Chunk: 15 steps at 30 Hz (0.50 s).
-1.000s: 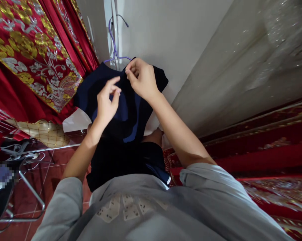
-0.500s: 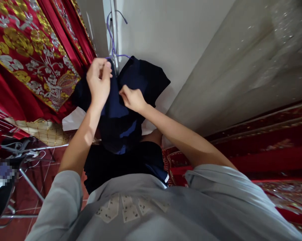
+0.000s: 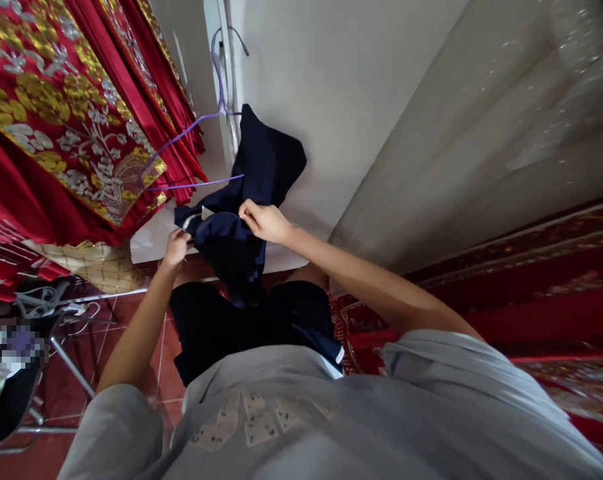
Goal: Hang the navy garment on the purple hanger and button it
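A dark navy shirt hangs by one side from a purple wire hanger. The hanger's left arm is bare, while its right end runs into the cloth. Closed on the shirt's pulled-down left edge is my left hand, beside a pale label. My right hand pinches the fabric near the middle, lower than the hanger's bottom bar. Below both hands the cloth droops in folds towards my dark shorts.
The hanger's hook meets a white upright pole by a pale wall. Red curtains with gold and silver embroidery hang at left. A chair bearing items stands lower left. Red patterned cloth lies at right.
My left hand has moved down and left, drawing the shirt off the hanger's left arm. My right hand has moved slightly lower, still gripping the cloth.
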Tool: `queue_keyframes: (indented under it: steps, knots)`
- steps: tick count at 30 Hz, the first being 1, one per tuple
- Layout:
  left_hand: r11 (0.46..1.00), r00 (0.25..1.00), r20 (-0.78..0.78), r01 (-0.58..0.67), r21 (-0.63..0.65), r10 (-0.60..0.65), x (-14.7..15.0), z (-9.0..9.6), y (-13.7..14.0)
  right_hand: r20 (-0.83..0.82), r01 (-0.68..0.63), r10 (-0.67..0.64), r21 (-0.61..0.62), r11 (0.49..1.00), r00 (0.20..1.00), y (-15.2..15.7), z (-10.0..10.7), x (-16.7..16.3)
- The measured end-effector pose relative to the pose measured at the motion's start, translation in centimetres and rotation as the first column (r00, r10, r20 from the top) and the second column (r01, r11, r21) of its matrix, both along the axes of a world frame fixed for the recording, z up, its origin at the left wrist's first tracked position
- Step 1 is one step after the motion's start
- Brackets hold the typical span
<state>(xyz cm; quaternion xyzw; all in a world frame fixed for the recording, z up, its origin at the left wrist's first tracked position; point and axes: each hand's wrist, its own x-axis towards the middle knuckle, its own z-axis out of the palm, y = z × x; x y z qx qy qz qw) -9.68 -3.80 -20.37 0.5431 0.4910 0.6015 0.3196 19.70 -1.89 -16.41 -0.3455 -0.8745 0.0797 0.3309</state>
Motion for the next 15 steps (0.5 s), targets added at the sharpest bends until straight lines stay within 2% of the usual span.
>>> queue_keyframes:
  steps: [2,5,8,10,12,13,15]
  knots:
    - [0.993,0.995,0.008,0.096,-0.071,-0.096,1.9,0.0,-0.6,0.014,-0.039,0.040,-0.043,0.998,0.999,-0.3,0.3,-0.1]
    - [0.986,0.986,0.032,0.166,-0.018,-0.165,4.8,2.7,-1.4,-0.031,-0.248,0.246,-0.146,0.958,0.969,-1.2,1.0,-0.9]
    - [0.977,0.987,-0.113,0.134,0.167,-0.117,7.7,6.2,-2.4,-0.220,-0.446,0.394,-0.299,0.843,0.892,-2.3,1.7,-2.2]
    - [0.947,0.971,-0.236,0.119,0.297,-0.047,9.1,7.7,-3.0,-0.376,-0.513,0.375,-0.397,0.761,0.847,-3.1,2.4,-2.9]
    - [0.924,0.959,-0.281,0.143,0.353,-0.041,9.5,7.8,-3.4,-0.459,-0.521,0.304,-0.479,0.707,0.835,-3.6,3.2,-3.1]
    - [0.924,0.955,-0.288,0.172,0.343,-0.071,9.4,7.4,-3.5,-0.463,-0.503,0.274,-0.497,0.707,0.843,-3.7,3.7,-3.0]
    - [0.941,0.928,-0.344,0.236,0.241,-0.145,8.6,5.9,-3.7,-0.426,-0.439,0.249,-0.439,0.784,0.870,-3.5,5.0,-2.4]
